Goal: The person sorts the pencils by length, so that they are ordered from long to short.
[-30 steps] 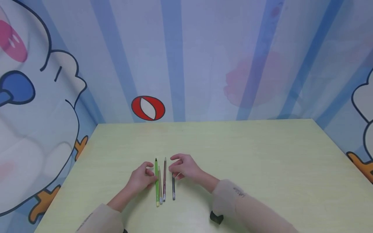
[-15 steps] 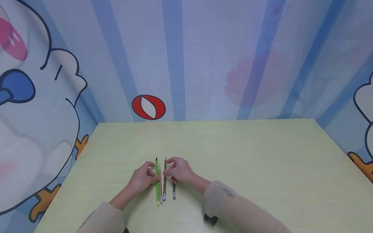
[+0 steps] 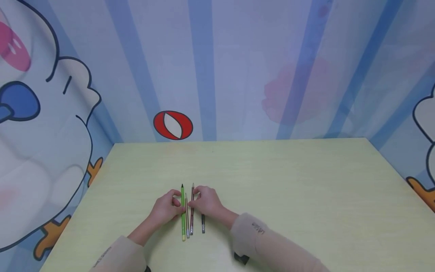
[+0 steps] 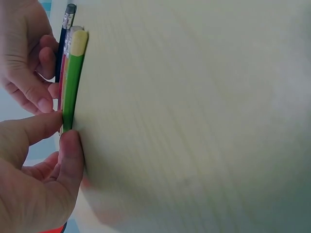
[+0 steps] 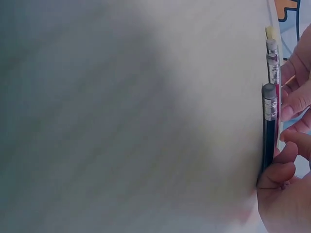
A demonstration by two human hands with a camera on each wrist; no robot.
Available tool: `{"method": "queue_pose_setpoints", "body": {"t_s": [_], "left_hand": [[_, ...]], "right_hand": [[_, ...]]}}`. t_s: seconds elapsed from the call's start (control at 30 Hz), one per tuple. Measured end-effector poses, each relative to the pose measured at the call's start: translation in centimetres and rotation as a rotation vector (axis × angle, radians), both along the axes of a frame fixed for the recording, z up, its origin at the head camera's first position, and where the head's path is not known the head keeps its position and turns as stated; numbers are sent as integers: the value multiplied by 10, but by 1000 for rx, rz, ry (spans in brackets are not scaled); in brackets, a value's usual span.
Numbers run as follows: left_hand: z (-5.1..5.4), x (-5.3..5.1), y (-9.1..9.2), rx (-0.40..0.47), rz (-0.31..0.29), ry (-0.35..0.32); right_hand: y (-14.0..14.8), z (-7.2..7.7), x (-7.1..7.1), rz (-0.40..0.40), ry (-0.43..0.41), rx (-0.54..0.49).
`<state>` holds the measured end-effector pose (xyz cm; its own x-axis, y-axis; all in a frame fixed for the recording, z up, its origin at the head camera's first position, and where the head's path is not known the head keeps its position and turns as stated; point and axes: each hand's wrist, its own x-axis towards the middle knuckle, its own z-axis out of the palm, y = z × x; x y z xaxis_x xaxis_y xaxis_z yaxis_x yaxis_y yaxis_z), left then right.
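Left hand: In it came on the outside of the row, the left hand (image 3: 164, 206) pinching the green pencil (image 3: 184, 226) between thumb and finger.
Right hand: And opposite, the right hand (image 3: 206, 202), fingers curled, thumb over the dark red pencil (image 3: 192, 220); whether it had a grip, I could not tell!
Pencil row: Four of them lay on the pale table (image 3: 289, 185), left of its middle, ends towards the person: green on the far left, then the slim yellowish pencil (image 3: 187, 227) just beside it, then dark red.
Outsider: The dark pencil (image 3: 203, 226) lay a little apart on the right, its upper part hidden under the right hand.
Points: Black tip showing on the green, and it was the thickest of the lot!
Backdrop: Blue stripes and a red-and-white ball drawing (image 3: 187, 122) rose behind.
Sleeves: Beige, both arms.
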<state>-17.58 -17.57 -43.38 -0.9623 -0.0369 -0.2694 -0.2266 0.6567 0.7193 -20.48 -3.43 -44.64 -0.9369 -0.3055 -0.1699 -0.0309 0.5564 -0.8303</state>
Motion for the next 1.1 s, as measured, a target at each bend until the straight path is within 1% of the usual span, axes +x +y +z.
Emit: {"method": "queue_pose_setpoints", "body": {"t_s": [0.1, 0.17, 0.33, 0.47, 0.63, 0.73, 0.93, 1.1], "left_hand": [[-1, 0, 0, -4, 1, 1], [-1, -1, 0, -9, 3, -6], [-2, -1, 1, -33, 10, -23], [-1, 0, 1, -60, 1, -10], [0, 0, 3, -128, -28, 28], [1, 1, 5, -170, -40, 40], [3, 1, 6, -206, -49, 51], [2, 0, 6, -227, -44, 51]], "right_hand": [[-2, -1, 0, 11, 55, 42], [-3, -1, 0, 17, 70, 65], [-6, -2, 1, 23, 93, 137], [-8, -1, 1, 28, 103, 188], [-8, 0, 2, 27, 94, 197], [-8, 0, 2, 30, 98, 197], [-8, 1, 2, 35, 123, 226], [-9, 4, 3, 34, 104, 244]]}}
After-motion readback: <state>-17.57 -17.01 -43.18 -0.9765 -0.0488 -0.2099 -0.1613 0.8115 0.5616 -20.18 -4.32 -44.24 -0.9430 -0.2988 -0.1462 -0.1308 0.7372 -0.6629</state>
